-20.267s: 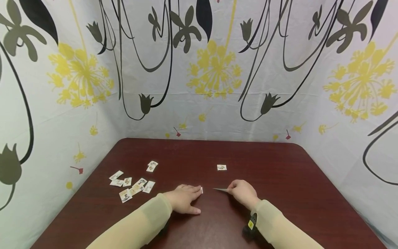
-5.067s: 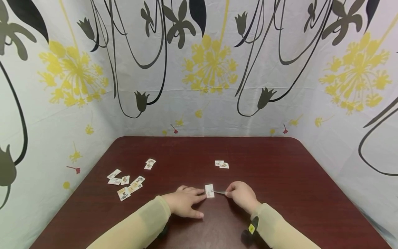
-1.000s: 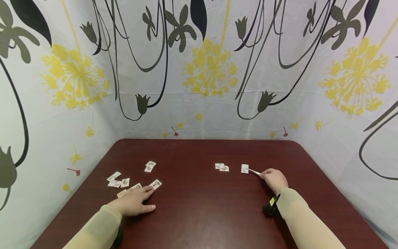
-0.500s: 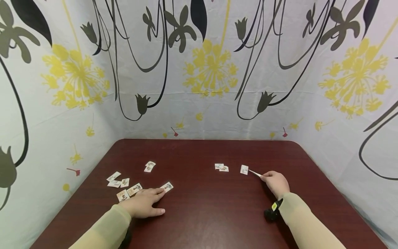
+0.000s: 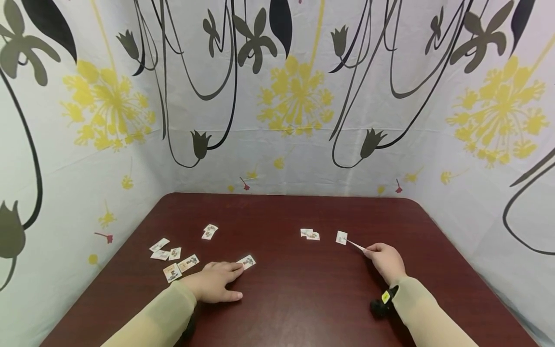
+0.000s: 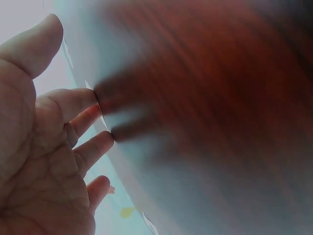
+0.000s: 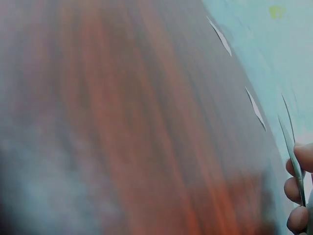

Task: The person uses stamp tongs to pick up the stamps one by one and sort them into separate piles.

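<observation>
My left hand (image 5: 214,282) lies palm down, fingers extended, fingertips touching a small printed card (image 5: 248,261) on the dark red table. In the left wrist view the fingers (image 6: 95,149) reach down to the tabletop. My right hand (image 5: 385,260) pinches metal tweezers (image 5: 356,245), their tips at the edge of another small card (image 5: 341,237). The two prongs of the tweezers (image 7: 292,156) stand apart in the right wrist view, with no card visible between them. Two overlapping cards (image 5: 312,235) lie left of the tweezer tips.
Several small cards (image 5: 172,272) are scattered at the left, some touching. Another overlapping pair (image 5: 210,232) lies farther back. A floral curtain (image 5: 299,159) surrounds the table's (image 5: 286,308) back and sides. A black wrist device (image 5: 380,308) hangs below the right sleeve.
Over the last second my left hand slid one card rightward from the left cluster. Since five seconds ago, the middle card has moved to the right side, by the tweezers; the right hand shifted right too.
</observation>
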Motion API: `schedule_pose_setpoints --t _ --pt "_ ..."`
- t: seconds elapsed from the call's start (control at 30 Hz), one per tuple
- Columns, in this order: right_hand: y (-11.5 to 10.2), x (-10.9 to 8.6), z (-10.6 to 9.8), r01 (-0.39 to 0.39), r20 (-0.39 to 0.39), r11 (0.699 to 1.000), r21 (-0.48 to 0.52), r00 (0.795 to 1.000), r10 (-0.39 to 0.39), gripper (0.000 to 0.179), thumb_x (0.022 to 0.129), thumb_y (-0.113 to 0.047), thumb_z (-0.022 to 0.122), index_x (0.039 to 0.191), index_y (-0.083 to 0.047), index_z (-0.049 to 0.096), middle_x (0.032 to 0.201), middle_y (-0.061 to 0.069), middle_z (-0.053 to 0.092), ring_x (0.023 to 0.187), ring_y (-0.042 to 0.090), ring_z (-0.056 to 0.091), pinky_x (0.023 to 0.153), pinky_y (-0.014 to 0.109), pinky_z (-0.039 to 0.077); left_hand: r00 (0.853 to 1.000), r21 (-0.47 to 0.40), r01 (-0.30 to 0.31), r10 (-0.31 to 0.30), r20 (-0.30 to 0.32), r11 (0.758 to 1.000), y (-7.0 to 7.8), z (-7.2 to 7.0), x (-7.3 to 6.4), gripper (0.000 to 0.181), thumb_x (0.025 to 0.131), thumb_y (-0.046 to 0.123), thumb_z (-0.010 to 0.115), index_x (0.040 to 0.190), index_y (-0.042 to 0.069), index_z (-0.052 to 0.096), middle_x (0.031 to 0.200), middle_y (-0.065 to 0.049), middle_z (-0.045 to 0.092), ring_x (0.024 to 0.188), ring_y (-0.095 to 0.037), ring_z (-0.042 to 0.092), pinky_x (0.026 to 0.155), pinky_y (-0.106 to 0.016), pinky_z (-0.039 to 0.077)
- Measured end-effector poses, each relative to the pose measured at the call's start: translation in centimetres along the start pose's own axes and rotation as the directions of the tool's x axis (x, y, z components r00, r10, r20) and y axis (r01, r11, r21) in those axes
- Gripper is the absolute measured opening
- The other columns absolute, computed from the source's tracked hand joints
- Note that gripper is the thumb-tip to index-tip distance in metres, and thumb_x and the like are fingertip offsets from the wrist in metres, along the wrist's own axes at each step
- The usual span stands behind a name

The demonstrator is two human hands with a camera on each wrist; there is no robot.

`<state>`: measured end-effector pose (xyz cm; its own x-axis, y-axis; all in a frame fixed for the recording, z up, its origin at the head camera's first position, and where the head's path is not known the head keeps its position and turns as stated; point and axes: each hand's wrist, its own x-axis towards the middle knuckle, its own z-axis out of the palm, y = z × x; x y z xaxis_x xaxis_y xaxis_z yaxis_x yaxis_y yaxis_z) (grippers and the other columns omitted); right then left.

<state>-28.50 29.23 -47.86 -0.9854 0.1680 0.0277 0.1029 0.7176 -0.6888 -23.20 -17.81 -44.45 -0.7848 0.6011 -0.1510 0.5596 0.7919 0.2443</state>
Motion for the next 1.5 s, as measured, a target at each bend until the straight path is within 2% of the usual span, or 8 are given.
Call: schedule_pose_setpoints --t 0.4,0.63,0.83,1.17,1.5 --pt "-1.7 -1.0 1.2 0.046 0.025 0.999 0.004 0.999 -0.046 0.021 0.088 -0.028 0.066 0.095 -0.01 0.073 0.095 0.005 0.066 0.078 0.021 0.053 0.067 0.033 0.041 0.998 0.037 -0.018 0.016 0.056 0.999 1.8 -0.3 1.3 0.07 0.09 0.054 0.058 0.144 0.01 0.046 0.15 -0.004 0.039 0.138 -0.028 0.034 0.108 -0.052 0.024" --pt "-2.8 -1.5 2.1 0.078 0.03 0.997 -0.012 0.997 -0.077 0.016 0.087 -0.025 0.068 0.092 -0.011 0.074 0.09 0.002 0.065 0.074 0.018 0.052 0.065 0.032 0.041 0.997 0.054 -0.035 0.031 0.066 0.998 2.4 0.1 2.2 0.071 0.09 0.055 0.057 0.145 0.012 0.045 0.151 -0.001 0.039 0.138 -0.026 0.034 0.109 -0.051 0.024" --pt "-3.5 -1.9 2.7 0.091 0.053 0.996 -0.016 0.995 -0.09 0.015 0.086 -0.025 0.068 0.092 -0.013 0.074 0.093 0.002 0.065 0.075 0.017 0.052 0.066 0.032 0.041 0.996 0.074 -0.052 0.047 0.072 0.996 2.6 0.5 2.8 0.071 0.091 0.057 0.054 0.146 0.013 0.044 0.152 0.0 0.038 0.139 -0.026 0.033 0.11 -0.051 0.023" --pt "-4.9 -2.3 4.1 0.095 0.101 0.995 0.012 0.99 -0.096 0.011 0.085 -0.023 0.069 0.089 -0.013 0.073 0.088 0.001 0.063 0.07 0.017 0.052 0.061 0.032 0.042 0.995 0.079 -0.063 0.056 0.083 0.995 3.9 0.2 3.5 0.071 0.091 0.056 0.055 0.146 0.013 0.043 0.152 0.002 0.037 0.139 -0.023 0.033 0.11 -0.05 0.023" --pt "-5.9 -2.4 5.1 0.132 0.114 0.991 -0.015 0.985 -0.129 0.005 0.083 -0.023 0.072 0.083 -0.018 0.073 0.087 -0.003 0.063 0.07 0.015 0.052 0.063 0.032 0.043 0.994 0.108 -0.079 0.07 0.08 0.991 4.7 0.4 4.4 0.072 0.09 0.059 0.055 0.147 0.016 0.043 0.152 0.005 0.037 0.139 -0.021 0.033 0.11 -0.049 0.024"
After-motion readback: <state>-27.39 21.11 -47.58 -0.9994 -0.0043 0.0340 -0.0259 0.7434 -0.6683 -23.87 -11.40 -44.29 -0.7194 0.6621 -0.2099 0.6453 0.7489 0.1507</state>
